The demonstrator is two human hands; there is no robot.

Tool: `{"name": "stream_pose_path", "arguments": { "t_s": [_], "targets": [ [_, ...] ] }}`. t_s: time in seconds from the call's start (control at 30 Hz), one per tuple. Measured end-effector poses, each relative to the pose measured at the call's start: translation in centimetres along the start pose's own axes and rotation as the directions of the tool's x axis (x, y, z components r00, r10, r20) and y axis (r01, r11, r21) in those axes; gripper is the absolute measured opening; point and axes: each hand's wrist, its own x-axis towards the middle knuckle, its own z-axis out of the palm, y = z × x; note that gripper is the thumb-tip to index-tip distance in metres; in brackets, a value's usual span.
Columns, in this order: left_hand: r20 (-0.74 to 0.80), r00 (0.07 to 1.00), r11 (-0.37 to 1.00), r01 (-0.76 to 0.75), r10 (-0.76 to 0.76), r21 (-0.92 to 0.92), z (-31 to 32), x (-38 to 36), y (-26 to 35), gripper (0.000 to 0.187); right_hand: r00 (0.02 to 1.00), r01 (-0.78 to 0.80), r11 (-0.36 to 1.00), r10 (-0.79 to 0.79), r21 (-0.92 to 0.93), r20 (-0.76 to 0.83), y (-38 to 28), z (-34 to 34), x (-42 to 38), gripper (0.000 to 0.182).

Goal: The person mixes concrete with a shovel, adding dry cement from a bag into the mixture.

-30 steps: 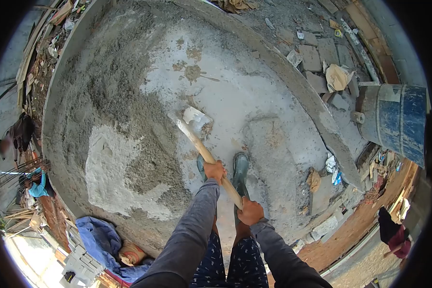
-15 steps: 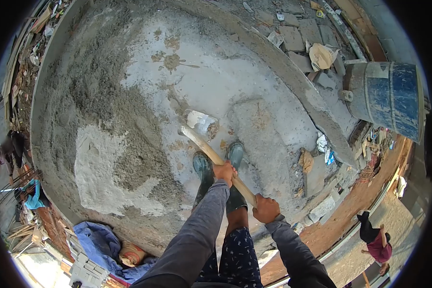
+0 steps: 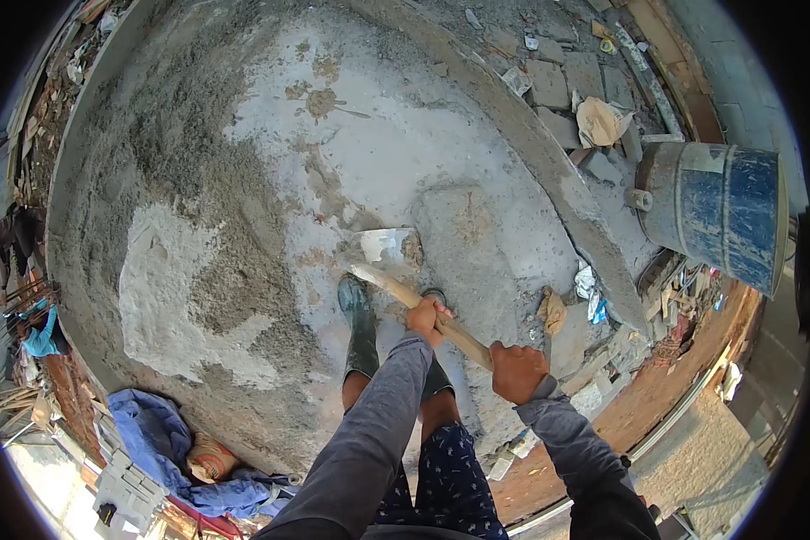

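Note:
My left hand (image 3: pixel 426 321) is closed around the middle of the wooden handle of a hoe (image 3: pixel 466 344). Near the handle's rear end, my right hand (image 3: pixel 518 373) grips the same shaft. The hoe's metal blade (image 3: pixel 382 246) rests low at the grey, wet-looking floor, just beyond my boots. A dark green rubber boot (image 3: pixel 361 333) stands left of the shaft; the other is partly hidden behind my left hand and the handle. Left of the blade lies a broad heap of grey sand mix (image 3: pixel 243 198) with a paler powder patch (image 3: pixel 157 306) on it.
A low curved concrete rim (image 3: pixel 549 171) bounds the floor at right. Beyond it stand a blue drum (image 3: pixel 724 211) and rubble with a torn paper bag (image 3: pixel 600 121). A blue tarp (image 3: pixel 148 441) and a sack (image 3: pixel 211 459) lie lower left. People (image 3: pixel 40 335) are at the far left.
My view has shifted slightly. The hoe blade has turned and moved a little right, and my right hand has moved right. My left boot has moved left, away from the other.

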Motion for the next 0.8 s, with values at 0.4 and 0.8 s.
{"name": "stream_pose_path", "arguments": {
  "t_s": [0.4, 0.8],
  "targets": [
    [0.189, 0.976, 0.977, 0.141, -0.109, -0.160, 1.8, -11.8, -1.8, 0.022, 0.987, -0.023, 0.994, 0.039, 0.105, -0.153, 5.9, -6.2, -17.2, 0.016],
    [0.294, 0.926, 0.971, 0.215, -0.237, 0.108, 9.0, -17.9, -27.6, 0.016, 0.616, -0.669, 0.699, 0.712, 0.253, -0.336, 29.5, 14.0, -40.2, 0.010]
  ]
}}
